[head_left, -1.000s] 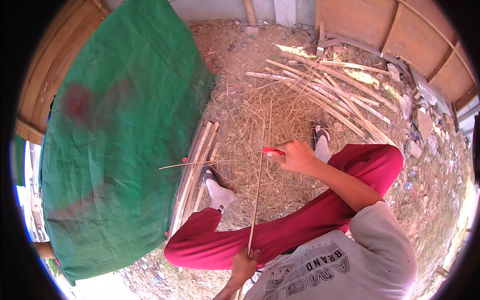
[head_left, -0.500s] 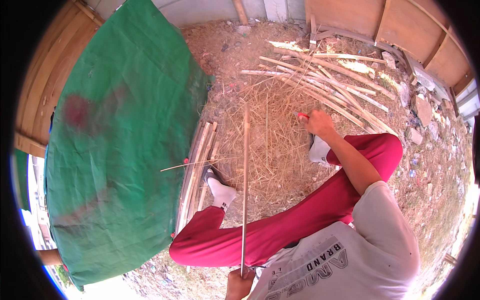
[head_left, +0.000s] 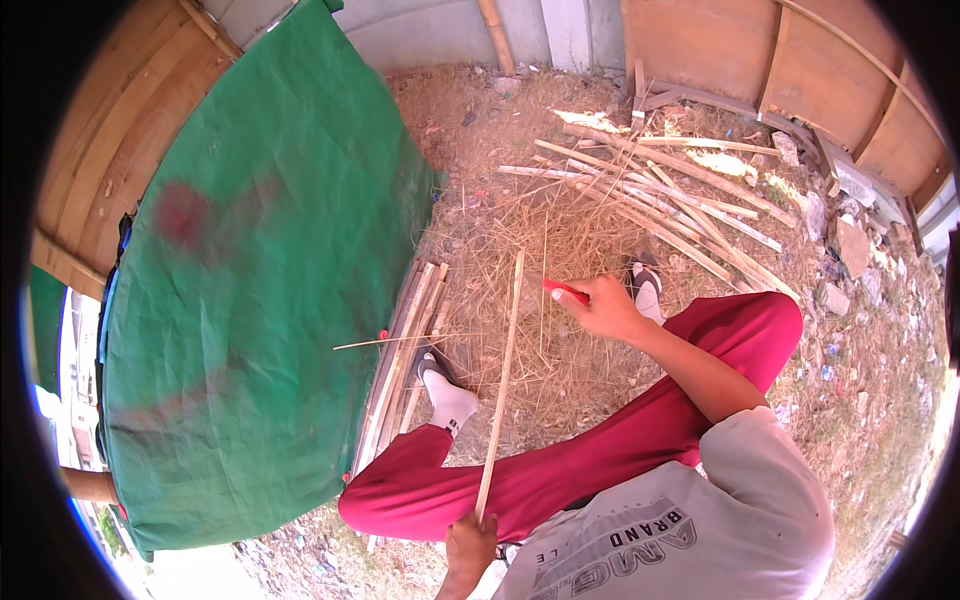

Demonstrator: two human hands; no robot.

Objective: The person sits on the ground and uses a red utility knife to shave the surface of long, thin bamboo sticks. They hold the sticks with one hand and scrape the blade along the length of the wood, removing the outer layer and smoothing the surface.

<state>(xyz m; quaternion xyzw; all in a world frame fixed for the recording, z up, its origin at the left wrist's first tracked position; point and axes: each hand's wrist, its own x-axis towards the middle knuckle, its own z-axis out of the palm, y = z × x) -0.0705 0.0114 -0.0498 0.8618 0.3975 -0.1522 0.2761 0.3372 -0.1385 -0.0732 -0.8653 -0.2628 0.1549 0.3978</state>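
My left hand (head_left: 470, 545) is closed round the lower end of a long, pale bamboo strip (head_left: 503, 385), at the bottom of the view. From there the strip tilts slightly right as it runs away from me over my red-trousered leg. To the right of its far end, my right hand (head_left: 608, 308) grips a small red tool (head_left: 566, 291). The tool's red end points toward the strip, apart from it. Its working edge is too small to make out. Thin shavings (head_left: 570, 245) lie in a loose pile on the ground beneath.
A green sheet (head_left: 270, 300) covers the left side. Several strips (head_left: 400, 350) lie along its edge by my left foot. More bamboo poles and strips (head_left: 690, 190) are heaped at the far right, near stones (head_left: 852, 246). Wooden panels and a pale wall stand behind.
My right hand has moved left and nearer to me with the red tool, toward the strip. The strip has tilted rightward at its far end. The view has shifted slightly.
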